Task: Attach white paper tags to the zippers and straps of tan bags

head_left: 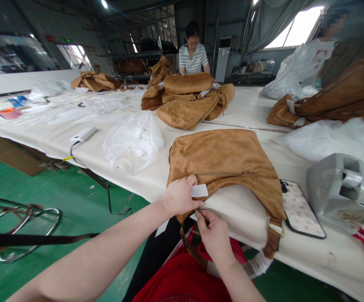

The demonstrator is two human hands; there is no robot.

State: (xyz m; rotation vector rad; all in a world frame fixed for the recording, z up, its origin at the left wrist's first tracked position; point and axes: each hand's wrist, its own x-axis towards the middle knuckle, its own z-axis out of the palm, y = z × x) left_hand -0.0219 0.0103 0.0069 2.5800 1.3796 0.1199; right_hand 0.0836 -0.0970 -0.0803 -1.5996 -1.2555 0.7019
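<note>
The right hand (213, 230) has its thumb and fingertips pinched together just below the left end of a brown bag (219, 153); what lies between them is too small to tell. The left hand (180, 196) grips that end, fingers curled over the leather, a white tag (200, 191) showing beside them. The bag lies on the table (123, 182) at its near edge, this end hanging over. Its zip pocket (221, 172) looks closed, so the contents are hidden. The strap drops past the edge, partly in white wrapping (259, 265), and is partly hidden by the right arm.

Right of the bag, near the same edge, lie a phone (305, 209), its upper left part under the bag, and a grey tape dispenser (332, 188). Left of the bag, near the edge, a clear plastic bag (134, 142) holds crumpled white scraps, hard to make out.

Toward the far edge, brown bags (188, 105) are heaped, overlapping; more bags (335, 96) are cut off at right. Behind the heap a co-worker (193, 58) stands, hands hidden.
</note>
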